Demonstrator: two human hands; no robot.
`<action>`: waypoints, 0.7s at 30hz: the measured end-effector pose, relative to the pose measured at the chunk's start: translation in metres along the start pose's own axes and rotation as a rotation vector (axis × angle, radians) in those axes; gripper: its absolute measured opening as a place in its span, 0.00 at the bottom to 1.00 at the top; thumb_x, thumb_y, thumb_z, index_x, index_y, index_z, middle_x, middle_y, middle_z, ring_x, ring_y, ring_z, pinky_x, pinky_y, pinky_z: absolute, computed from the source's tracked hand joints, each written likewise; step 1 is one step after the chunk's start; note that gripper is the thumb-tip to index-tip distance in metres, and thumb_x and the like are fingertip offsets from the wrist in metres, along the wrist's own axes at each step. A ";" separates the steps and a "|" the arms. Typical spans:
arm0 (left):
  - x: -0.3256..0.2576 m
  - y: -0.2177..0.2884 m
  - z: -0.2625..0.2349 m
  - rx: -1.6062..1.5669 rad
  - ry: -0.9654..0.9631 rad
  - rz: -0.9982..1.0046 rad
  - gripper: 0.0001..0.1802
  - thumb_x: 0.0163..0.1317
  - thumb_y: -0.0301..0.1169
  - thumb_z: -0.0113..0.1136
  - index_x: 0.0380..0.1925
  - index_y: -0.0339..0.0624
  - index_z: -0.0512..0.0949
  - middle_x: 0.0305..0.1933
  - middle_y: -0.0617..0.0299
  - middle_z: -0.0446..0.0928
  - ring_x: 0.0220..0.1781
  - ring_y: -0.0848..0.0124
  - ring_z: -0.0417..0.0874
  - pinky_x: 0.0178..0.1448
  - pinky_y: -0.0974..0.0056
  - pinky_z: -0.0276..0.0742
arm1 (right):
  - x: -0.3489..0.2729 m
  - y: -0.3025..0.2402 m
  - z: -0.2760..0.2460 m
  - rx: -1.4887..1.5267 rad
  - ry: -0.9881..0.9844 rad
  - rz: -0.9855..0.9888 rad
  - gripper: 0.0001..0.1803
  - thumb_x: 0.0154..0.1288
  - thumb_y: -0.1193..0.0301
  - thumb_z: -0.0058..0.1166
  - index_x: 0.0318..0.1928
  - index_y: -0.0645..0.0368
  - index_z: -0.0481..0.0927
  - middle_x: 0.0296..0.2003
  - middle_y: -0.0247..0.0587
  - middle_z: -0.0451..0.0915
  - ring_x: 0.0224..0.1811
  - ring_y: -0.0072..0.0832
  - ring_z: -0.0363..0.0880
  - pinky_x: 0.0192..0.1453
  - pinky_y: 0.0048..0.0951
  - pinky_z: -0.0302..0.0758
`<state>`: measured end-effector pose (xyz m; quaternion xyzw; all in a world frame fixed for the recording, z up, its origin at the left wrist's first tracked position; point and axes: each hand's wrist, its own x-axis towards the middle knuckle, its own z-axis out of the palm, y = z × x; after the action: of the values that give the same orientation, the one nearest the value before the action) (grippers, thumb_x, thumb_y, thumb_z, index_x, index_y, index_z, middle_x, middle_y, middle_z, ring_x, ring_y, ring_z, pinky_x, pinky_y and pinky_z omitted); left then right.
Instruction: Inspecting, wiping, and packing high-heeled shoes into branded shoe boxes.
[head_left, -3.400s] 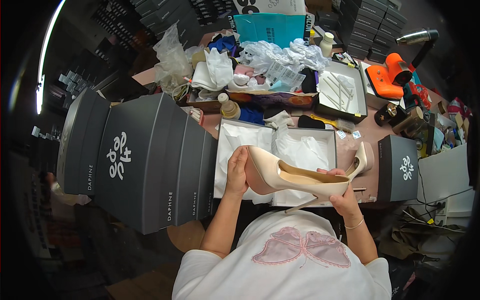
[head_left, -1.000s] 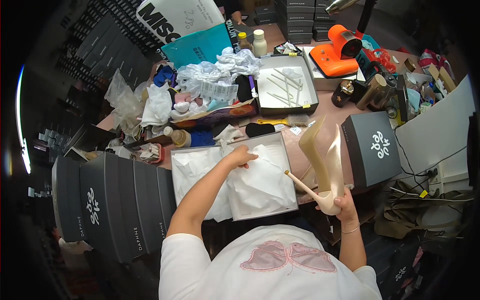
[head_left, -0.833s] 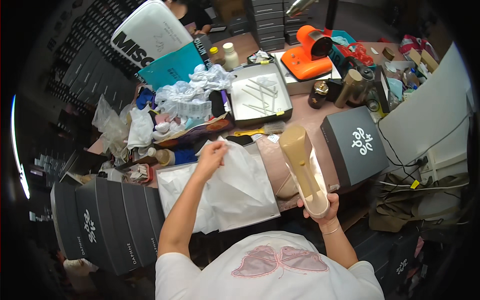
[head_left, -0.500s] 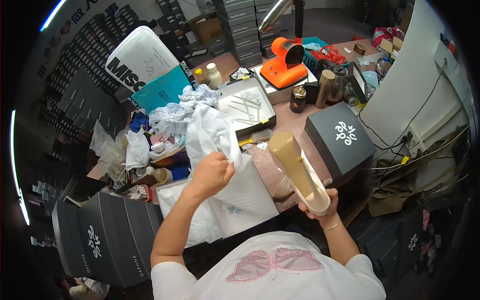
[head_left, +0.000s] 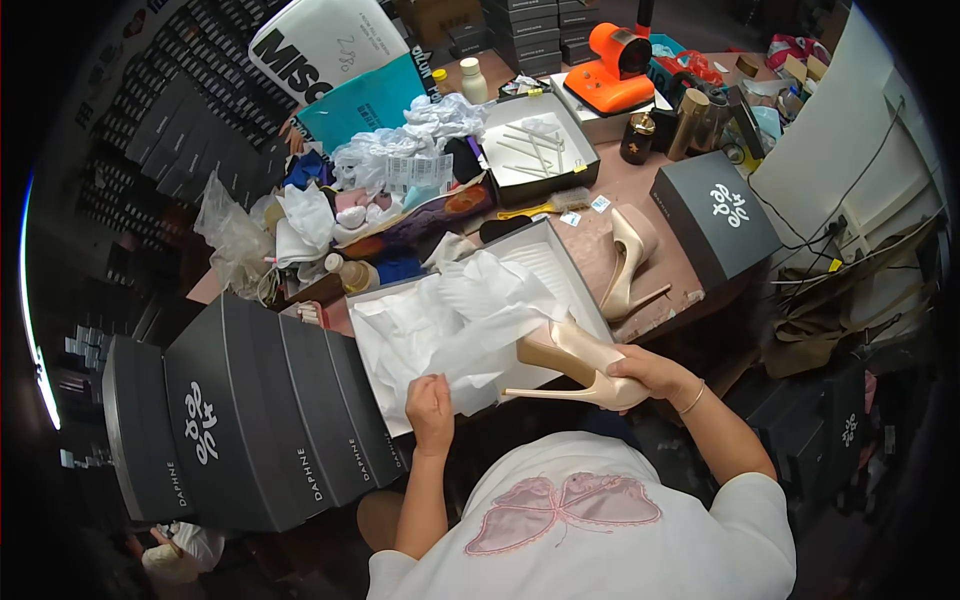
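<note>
Two beige heels: right fingers closed round one, one on table; left fingers pinching tissue paper.

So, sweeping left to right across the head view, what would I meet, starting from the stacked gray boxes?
Stacked gray boxes, left grip, beige high heel held in the right grip, single gray box, white panel.

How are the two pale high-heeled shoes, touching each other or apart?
Apart. The head view shows the box rim between them: the held shoe lies on one side, the other shoe on the other.
</note>
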<state>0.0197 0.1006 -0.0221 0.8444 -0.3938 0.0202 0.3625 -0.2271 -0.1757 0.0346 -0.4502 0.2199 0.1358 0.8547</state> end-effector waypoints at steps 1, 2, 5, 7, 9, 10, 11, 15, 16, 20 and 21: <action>-0.005 -0.002 0.000 -0.061 0.109 -0.071 0.08 0.56 0.26 0.65 0.33 0.35 0.77 0.44 0.54 0.75 0.42 0.58 0.77 0.46 0.59 0.75 | 0.002 0.003 0.006 -0.089 0.028 0.020 0.29 0.63 0.62 0.52 0.60 0.66 0.66 0.42 0.44 0.78 0.33 0.27 0.80 0.32 0.27 0.81; -0.008 -0.001 0.005 -0.122 0.218 -0.142 0.08 0.56 0.24 0.65 0.33 0.34 0.76 0.45 0.55 0.74 0.43 0.60 0.77 0.45 0.59 0.75 | 0.006 0.016 0.009 -0.197 0.054 -0.023 0.30 0.63 0.63 0.52 0.61 0.67 0.66 0.43 0.42 0.77 0.37 0.25 0.78 0.38 0.26 0.79; -0.001 0.012 0.023 -0.493 0.473 -0.356 0.25 0.56 0.20 0.64 0.53 0.39 0.67 0.58 0.56 0.64 0.54 0.64 0.70 0.52 0.61 0.73 | 0.007 0.014 0.025 -0.384 0.053 -0.066 0.33 0.61 0.61 0.56 0.62 0.68 0.67 0.47 0.39 0.76 0.48 0.22 0.73 0.53 0.24 0.71; 0.014 0.030 0.026 -0.653 0.616 -0.454 0.36 0.57 0.21 0.64 0.63 0.44 0.58 0.63 0.54 0.60 0.61 0.63 0.66 0.58 0.60 0.70 | 0.007 0.006 0.032 -0.451 0.015 -0.089 0.34 0.61 0.60 0.56 0.62 0.69 0.67 0.49 0.40 0.76 0.49 0.23 0.73 0.54 0.25 0.71; 0.004 0.003 0.047 -0.803 0.604 -0.779 0.45 0.56 0.22 0.64 0.69 0.46 0.48 0.67 0.50 0.55 0.66 0.60 0.61 0.65 0.56 0.65 | 0.007 0.004 0.030 -0.549 0.031 -0.110 0.33 0.60 0.58 0.57 0.60 0.68 0.69 0.47 0.42 0.78 0.47 0.24 0.75 0.53 0.26 0.72; 0.007 0.017 0.044 -1.010 0.598 -0.995 0.45 0.57 0.22 0.64 0.69 0.44 0.47 0.68 0.49 0.54 0.67 0.59 0.61 0.65 0.55 0.64 | 0.005 0.002 0.029 -0.597 0.027 -0.110 0.33 0.60 0.58 0.57 0.60 0.68 0.70 0.46 0.42 0.78 0.47 0.25 0.75 0.53 0.27 0.72; 0.010 0.028 0.044 -1.218 0.580 -1.212 0.45 0.57 0.22 0.63 0.69 0.42 0.46 0.69 0.47 0.54 0.67 0.59 0.61 0.66 0.54 0.64 | 0.002 -0.001 0.028 -0.644 0.023 -0.110 0.32 0.60 0.58 0.57 0.59 0.67 0.71 0.45 0.42 0.79 0.46 0.25 0.75 0.53 0.27 0.73; 0.039 0.012 0.059 -1.129 0.550 -0.535 0.29 0.59 0.16 0.55 0.62 0.38 0.65 0.60 0.52 0.69 0.59 0.64 0.72 0.64 0.65 0.66 | -0.011 -0.013 0.030 -0.650 -0.040 -0.105 0.32 0.58 0.58 0.59 0.58 0.66 0.72 0.43 0.42 0.79 0.45 0.25 0.76 0.52 0.28 0.73; 0.061 0.026 0.048 -0.965 0.444 -0.401 0.25 0.58 0.15 0.53 0.57 0.39 0.71 0.54 0.54 0.73 0.55 0.64 0.74 0.61 0.66 0.68 | -0.017 -0.015 0.024 -0.638 -0.061 -0.092 0.34 0.58 0.59 0.61 0.59 0.67 0.71 0.45 0.41 0.79 0.46 0.24 0.75 0.52 0.27 0.73; 0.124 0.093 -0.024 -0.430 0.022 0.225 0.21 0.51 0.12 0.55 0.46 0.40 0.81 0.45 0.57 0.80 0.47 0.61 0.78 0.53 0.65 0.74 | -0.037 -0.044 0.013 -0.479 -0.238 -0.113 0.38 0.56 0.57 0.64 0.61 0.71 0.69 0.47 0.38 0.77 0.48 0.22 0.74 0.53 0.24 0.72; 0.128 0.111 -0.039 -0.389 -0.041 0.363 0.22 0.50 0.12 0.55 0.45 0.40 0.81 0.44 0.57 0.80 0.46 0.62 0.79 0.51 0.65 0.75 | -0.037 -0.051 0.009 -0.458 -0.252 -0.138 0.39 0.55 0.57 0.64 0.61 0.71 0.69 0.47 0.38 0.77 0.48 0.22 0.74 0.53 0.24 0.72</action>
<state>0.0423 -0.0051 0.1137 0.6746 -0.5426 -0.0084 0.5004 -0.2354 -0.1975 0.0940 -0.6253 0.0441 0.1784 0.7584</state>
